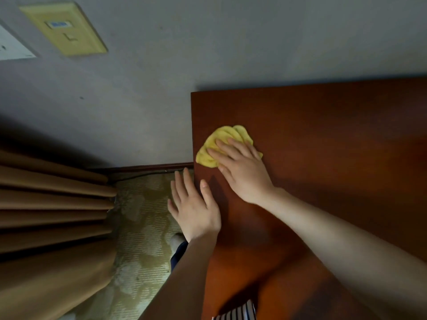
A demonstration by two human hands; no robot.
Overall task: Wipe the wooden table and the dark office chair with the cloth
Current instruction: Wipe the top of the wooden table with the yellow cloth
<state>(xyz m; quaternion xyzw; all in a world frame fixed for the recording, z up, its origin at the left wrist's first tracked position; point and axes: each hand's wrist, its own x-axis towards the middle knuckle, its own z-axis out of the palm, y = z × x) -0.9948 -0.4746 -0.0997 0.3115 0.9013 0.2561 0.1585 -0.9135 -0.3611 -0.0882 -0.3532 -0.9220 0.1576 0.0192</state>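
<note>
A reddish-brown wooden table (323, 135) fills the right half of the view, its left edge running down the middle. A crumpled yellow cloth (221, 137) lies on the table near the far left corner. My right hand (242, 167) lies flat on the cloth with straight spread fingers, pressing it to the wood. My left hand (194, 206) rests at the table's left edge, fingers straight past the edge and thumb on the tabletop. The office chair is out of view.
A grey wall (208, 42) stands behind the table, with a yellowish switch plate (64, 28) at upper left. Brown curtains (50, 204) hang at the left. Patterned carpet (143, 227) shows between curtain and table. A striped fabric piece (238, 312) is at the bottom edge.
</note>
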